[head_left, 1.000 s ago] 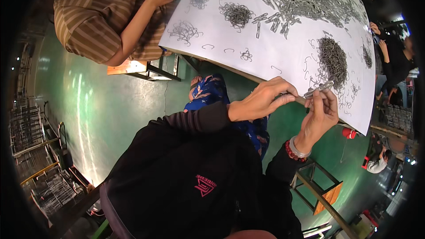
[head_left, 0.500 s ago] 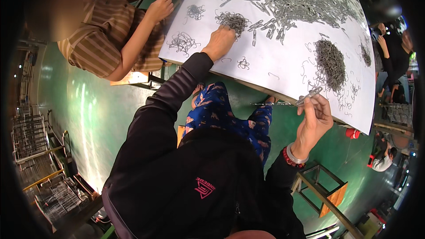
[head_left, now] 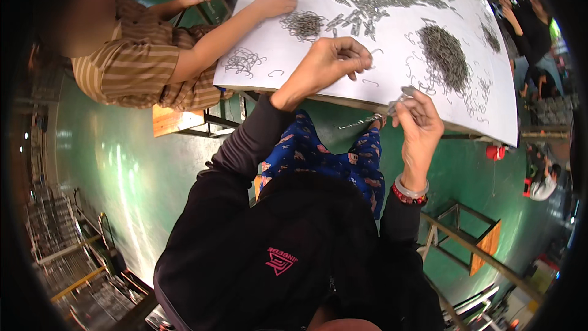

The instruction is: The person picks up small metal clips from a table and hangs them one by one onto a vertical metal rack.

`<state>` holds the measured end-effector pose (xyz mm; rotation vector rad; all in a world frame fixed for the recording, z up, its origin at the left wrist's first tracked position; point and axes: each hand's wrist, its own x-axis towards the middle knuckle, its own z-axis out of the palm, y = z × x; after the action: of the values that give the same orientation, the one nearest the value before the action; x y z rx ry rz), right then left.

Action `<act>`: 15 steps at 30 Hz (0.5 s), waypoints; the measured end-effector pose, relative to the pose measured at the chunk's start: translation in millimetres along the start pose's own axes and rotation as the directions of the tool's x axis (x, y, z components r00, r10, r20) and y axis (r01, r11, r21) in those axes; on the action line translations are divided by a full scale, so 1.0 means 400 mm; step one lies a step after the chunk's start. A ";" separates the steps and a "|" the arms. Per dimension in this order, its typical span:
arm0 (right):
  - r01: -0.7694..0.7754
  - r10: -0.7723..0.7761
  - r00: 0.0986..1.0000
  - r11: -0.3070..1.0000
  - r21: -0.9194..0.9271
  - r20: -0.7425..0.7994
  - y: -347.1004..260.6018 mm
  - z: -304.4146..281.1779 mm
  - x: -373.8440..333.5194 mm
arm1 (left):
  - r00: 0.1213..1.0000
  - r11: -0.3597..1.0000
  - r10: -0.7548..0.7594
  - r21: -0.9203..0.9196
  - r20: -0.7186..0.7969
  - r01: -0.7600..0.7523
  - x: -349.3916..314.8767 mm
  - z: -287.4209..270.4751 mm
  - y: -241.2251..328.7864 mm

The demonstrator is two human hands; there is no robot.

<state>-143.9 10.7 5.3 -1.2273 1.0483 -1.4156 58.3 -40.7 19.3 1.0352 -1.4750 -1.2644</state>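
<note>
Metal piece (head_left: 392, 108) blurred, table (head_left: 275, 55) cut off

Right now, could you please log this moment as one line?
left hand: pinching wire hook; right hand: holding metal piece; hook pile: on white table

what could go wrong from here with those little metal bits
The small metal piece in the right hand is held by the table's near edge, so it might drop to the floor if the grip loosens. A loose cluster of wire hooks lies close to that edge, so a passing arm might sweep some off.
</note>
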 end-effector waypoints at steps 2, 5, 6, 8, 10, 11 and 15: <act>-0.027 0.028 0.999 1.000 -0.010 0.018 0.023 0.002 -0.009 | 0.998 0.998 0.015 -0.059 0.058 -0.012 -0.025 0.047 0.024; -0.037 0.038 0.999 0.999 -0.022 0.016 0.024 0.003 -0.028 | 0.992 0.974 -0.076 -0.206 0.105 0.097 -0.046 0.097 0.029; -0.033 0.032 0.999 0.999 -0.040 -0.016 0.022 0.001 -0.033 | 0.995 0.989 -0.020 -0.145 0.097 0.035 -0.042 0.108 0.025; -0.047 0.044 0.998 0.996 -0.072 -0.043 0.014 -0.005 -0.050 | 0.991 0.995 0.096 -0.023 0.092 -0.094 -0.035 0.126 0.010; -0.022 0.004 0.993 0.988 -0.151 -0.117 0.007 -0.012 -0.046 | 0.988 0.989 0.139 0.049 0.065 -0.142 -0.038 0.148 0.002; -0.016 -0.016 0.993 0.965 -0.264 -0.117 0.009 -0.028 -0.065 | 0.983 0.979 0.178 0.092 0.049 -0.182 -0.044 0.157 0.004; 0.186 -0.246 0.965 0.888 -0.420 -0.092 -0.015 -0.003 -0.063 | 0.964 0.959 0.263 0.119 -0.028 -0.258 -0.054 0.181 0.040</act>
<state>-144.9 36.7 6.7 -1.6031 1.3926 -1.5183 -7.4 -1.2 28.0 0.9006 -1.6070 -0.9740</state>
